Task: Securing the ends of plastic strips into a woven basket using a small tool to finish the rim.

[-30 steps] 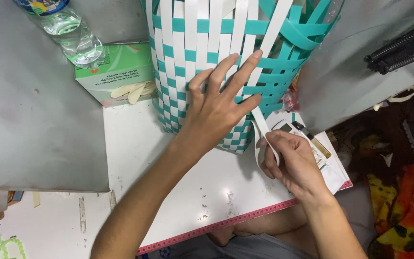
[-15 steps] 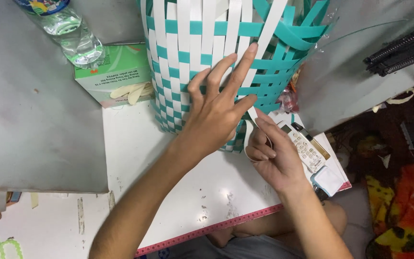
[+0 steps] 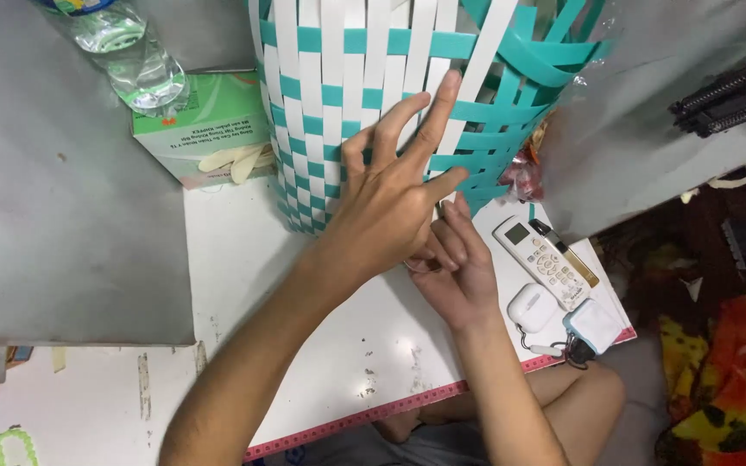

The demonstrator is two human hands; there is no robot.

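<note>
While the left hand [image 3: 390, 194] presses flat and released on the woven strip basket [image 3: 373, 95] lying on the white board [image 3: 243, 259], the right hand [image 3: 455, 259] pinches a strip end beneath; light, springy, likely best held by its weave.

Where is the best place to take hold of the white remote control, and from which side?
Probably across the long sides of the white remote control, near its middle, coming from above. It lies flat, buttons up, slim and long. A white earbud case sits close to its lower end, and a dark slim object lies along its right edge, so pinch narrowly.
</note>
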